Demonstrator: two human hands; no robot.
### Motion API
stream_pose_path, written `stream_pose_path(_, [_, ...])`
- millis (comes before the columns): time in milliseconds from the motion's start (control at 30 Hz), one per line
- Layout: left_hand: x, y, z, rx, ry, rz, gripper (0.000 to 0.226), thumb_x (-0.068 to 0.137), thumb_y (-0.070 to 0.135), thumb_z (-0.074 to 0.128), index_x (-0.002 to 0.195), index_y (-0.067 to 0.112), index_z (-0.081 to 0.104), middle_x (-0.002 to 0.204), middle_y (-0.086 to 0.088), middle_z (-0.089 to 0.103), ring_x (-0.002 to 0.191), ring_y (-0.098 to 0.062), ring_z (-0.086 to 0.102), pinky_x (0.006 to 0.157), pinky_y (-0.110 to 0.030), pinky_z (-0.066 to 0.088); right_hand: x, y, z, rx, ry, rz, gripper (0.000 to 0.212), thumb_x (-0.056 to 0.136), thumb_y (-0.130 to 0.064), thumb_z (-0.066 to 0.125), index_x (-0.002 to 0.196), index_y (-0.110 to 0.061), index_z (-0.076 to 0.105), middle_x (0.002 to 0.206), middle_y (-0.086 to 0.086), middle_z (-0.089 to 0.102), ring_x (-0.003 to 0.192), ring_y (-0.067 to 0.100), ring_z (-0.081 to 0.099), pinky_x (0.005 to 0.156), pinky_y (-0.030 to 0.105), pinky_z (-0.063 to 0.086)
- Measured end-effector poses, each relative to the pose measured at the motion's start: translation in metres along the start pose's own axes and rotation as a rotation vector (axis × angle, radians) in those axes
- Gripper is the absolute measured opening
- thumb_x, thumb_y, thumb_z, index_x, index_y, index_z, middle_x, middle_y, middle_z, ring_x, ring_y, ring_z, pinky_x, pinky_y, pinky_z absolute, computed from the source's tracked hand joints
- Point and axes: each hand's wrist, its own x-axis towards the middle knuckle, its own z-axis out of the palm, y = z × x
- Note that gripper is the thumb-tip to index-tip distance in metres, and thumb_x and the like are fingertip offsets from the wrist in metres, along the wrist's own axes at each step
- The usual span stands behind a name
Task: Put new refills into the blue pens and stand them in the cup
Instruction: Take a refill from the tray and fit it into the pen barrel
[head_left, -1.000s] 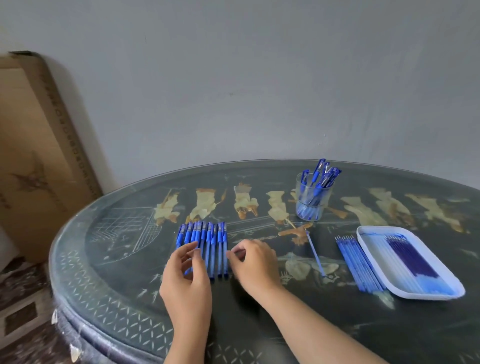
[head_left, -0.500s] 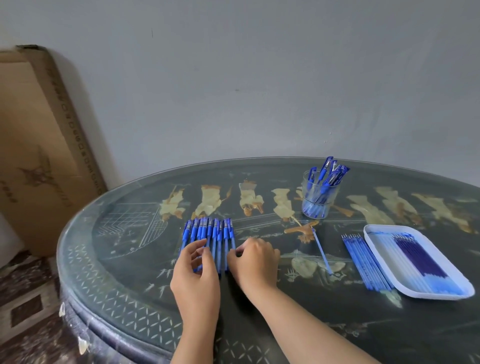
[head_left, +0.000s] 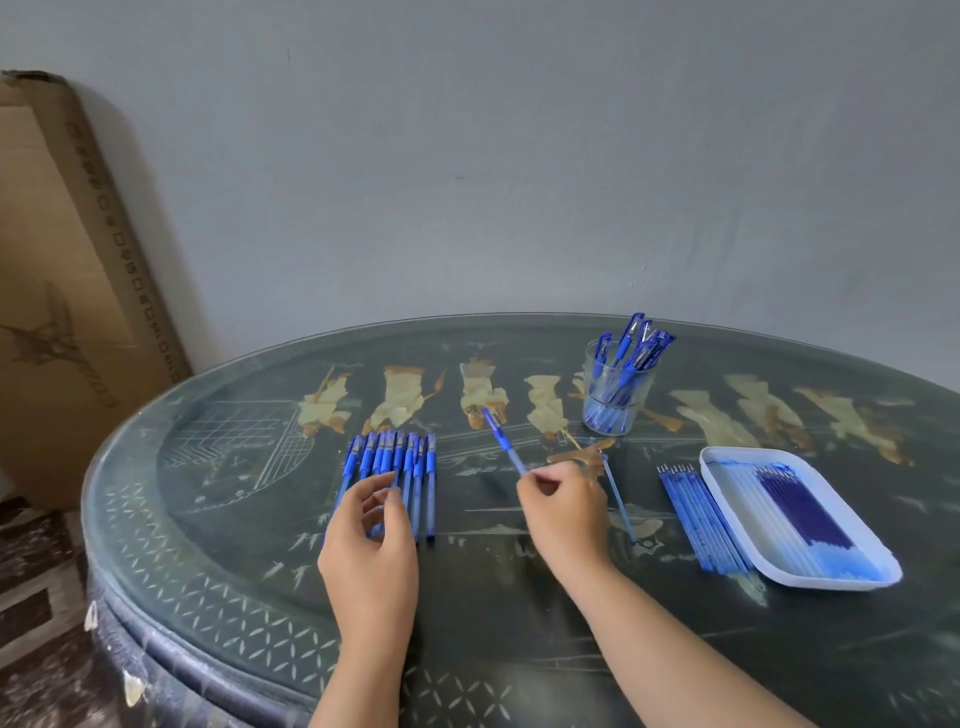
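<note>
- Clear plastic cup (head_left: 645, 397) stands upright at the far side of the dark glass-topped table (head_left: 509, 654); a bunch of blue pens (head_left: 635, 345) stands in it, caps up and leaning to the right.
- A white tray (head_left: 831, 585) lies at the right, near the table's edge. It holds dark blue refills (head_left: 802, 512) along its right side and pale, see-through ones (head_left: 753, 517) on its left.
- A row of blue refills (head_left: 701, 519) lies on the table, touching the tray's left rim.
- One single refill (head_left: 618, 499) lies apart, just right of the right hand (head_left: 563, 512).
- The right hand pinches the near end of one blue pen (head_left: 501, 439) between thumb and fingertips; the pen points away and to the left, raised off the table.
- The left hand (head_left: 371, 540) hangs over the near ends of a row of capped pens (head_left: 400, 465) lying side by side, its fingers (head_left: 387, 506) loosely bent; whether they grip a pen cannot be told.
</note>
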Motion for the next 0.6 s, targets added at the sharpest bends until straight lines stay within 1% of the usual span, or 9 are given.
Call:
stream_pose_path(67, [-0.002,0.001,0.001,0.024,-0.034,0.032,0.014,0.095,0.019,0.058,0.094,0.03,0.066,0.092,0.012,0.067,0.087,-0.002,0.062,0.069,-0.016,0.041,0.003,0.015,-0.02,0.095,0.012,0.032,0.012,0.086,-0.018,0.064,0.076,-0.02,0.07,0.074,-0.004,0.068,0.068,0.014,0.062,0.058,0.029,0.05])
stream_pose_path(100, [-0.004,0.001,0.001,0.042,-0.059,0.049,0.013,0.095,0.019,0.058,0.096,0.028,0.067,0.093,0.012,0.067,0.085,0.0,0.061,0.068,-0.014,0.041,0.003,0.021,-0.029,0.135,0.021,0.044,0.013,0.086,-0.016,0.065,0.074,-0.021,0.067,0.076,-0.003,0.068,0.07,0.013,0.062,0.057,0.024,0.05])
stream_pose_path(167, [-0.006,0.001,0.003,0.088,-0.118,0.095,0.012,0.095,0.019,0.059,0.096,0.026,0.068,0.093,0.011,0.067,0.081,0.003,0.06,0.066,-0.011,0.04,0.005,0.033,-0.043,0.171,0.041,0.052,0.01,0.085,-0.014,0.067,0.078,-0.021,0.067,0.081,-0.004,0.067,0.079,0.013,0.063,0.06,0.017,0.045])
stream_pose_path(233, [-0.009,0.001,0.006,0.122,-0.176,0.159,0.013,0.093,0.017,0.061,0.094,0.028,0.069,0.089,0.011,0.068,0.082,0.004,0.06,0.066,-0.009,0.043,0.006,0.044,-0.055,0.17,0.046,0.044,0.005,0.085,-0.014,0.069,0.082,-0.019,0.068,0.084,-0.006,0.068,0.084,0.012,0.064,0.065,0.017,0.043])
stream_pose_path(300, [-0.013,0.002,0.012,0.134,-0.25,0.212,0.013,0.092,0.016,0.063,0.093,0.027,0.07,0.087,0.012,0.068,0.085,0.003,0.06,0.069,-0.008,0.045,0.005,0.054,-0.067,0.159,0.016,0.023,0.008,0.085,-0.014,0.069,0.081,-0.02,0.069,0.081,-0.007,0.068,0.08,0.008,0.063,0.062,0.012,0.041])
stream_pose_path(367, [-0.018,0.001,0.019,0.159,-0.332,0.259,0.013,0.091,0.016,0.065,0.096,0.027,0.07,0.088,0.013,0.068,0.088,0.003,0.061,0.074,-0.012,0.048,0.002,0.064,-0.081,0.14,-0.018,-0.025,0.012,0.086,-0.014,0.07,0.079,-0.023,0.068,0.079,-0.007,0.068,0.074,0.004,0.06,0.062,0.011,0.043])
stream_pose_path(400, [-0.02,0.0,0.023,0.175,-0.373,0.284,0.015,0.09,0.015,0.066,0.099,0.027,0.069,0.09,0.014,0.068,0.089,0.003,0.061,0.075,-0.013,0.049,0.0,0.068,-0.087,0.122,-0.039,-0.058,0.013,0.086,-0.014,0.07,0.079,-0.024,0.068,0.078,-0.007,0.068,0.073,0.004,0.059,0.063,0.011,0.043])
stream_pose_path(500, [-0.025,-0.005,0.034,0.205,-0.491,0.351,0.03,0.09,0.011,0.067,0.113,0.03,0.065,0.1,0.017,0.067,0.093,0.005,0.06,0.078,-0.006,0.046,-0.006,0.079,-0.098,0.065,-0.13,-0.16,0.014,0.086,-0.012,0.071,0.08,-0.025,0.07,0.081,-0.01,0.069,0.079,0.002,0.06,0.069,0.013,0.046])
stream_pose_path(600, [-0.022,-0.011,0.041,0.27,-0.579,0.402,0.045,0.092,0.013,0.065,0.129,0.034,0.054,0.114,0.022,0.061,0.099,0.005,0.058,0.083,-0.009,0.046,-0.008,0.083,-0.102,0.029,-0.188,-0.24,0.017,0.086,-0.011,0.072,0.081,-0.027,0.069,0.084,-0.012,0.067,0.083,0.003,0.06,0.074,0.016,0.048])
